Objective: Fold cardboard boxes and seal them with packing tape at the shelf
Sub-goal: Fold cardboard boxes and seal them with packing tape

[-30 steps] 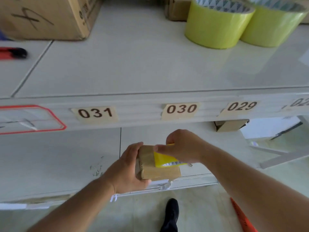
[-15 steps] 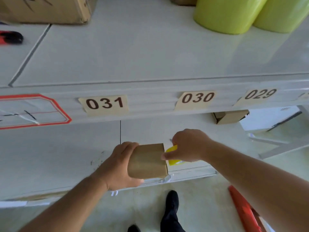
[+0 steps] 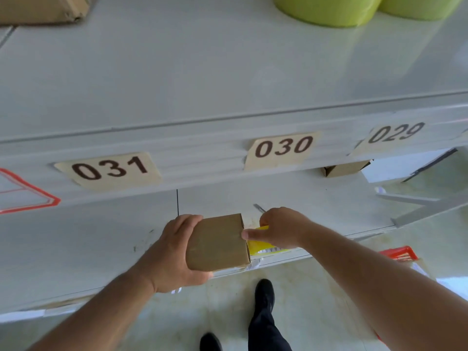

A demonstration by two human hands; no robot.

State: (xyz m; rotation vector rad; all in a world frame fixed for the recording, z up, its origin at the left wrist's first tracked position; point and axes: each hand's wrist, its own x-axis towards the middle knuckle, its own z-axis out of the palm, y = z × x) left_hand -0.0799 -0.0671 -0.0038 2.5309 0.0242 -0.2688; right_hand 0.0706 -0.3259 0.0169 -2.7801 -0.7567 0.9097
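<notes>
Lower centre: left hand (image 3: pixel 174 252) clamping small box (image 3: pixel 217 243), right hand (image 3: pixel 279 230) pinching yellow tape (image 3: pixel 260 245); likely light, stiff, best gripped by sides.

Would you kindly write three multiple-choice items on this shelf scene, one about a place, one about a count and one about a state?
1. Where is the small brown cardboard box?
A. on the upper shelf
B. at the front edge of the lower white shelf, below the labels 031 and 030
C. on the floor

2. How many yellow-green tape rolls stand on the upper shelf?
A. one
B. two
C. four

3. What is the left hand doing?
A. hanging idle
B. lying flat on the shelf
C. holding the box in its grip

Answers:
1 B, the box sits at the lower shelf's front lip, under those labels.
2 B, two rolls show side by side at the top right, the second one cut by the frame.
3 C, its fingers wrap the box's left end, while the right hand holds a yellow tape roll at the box's right end.
</notes>
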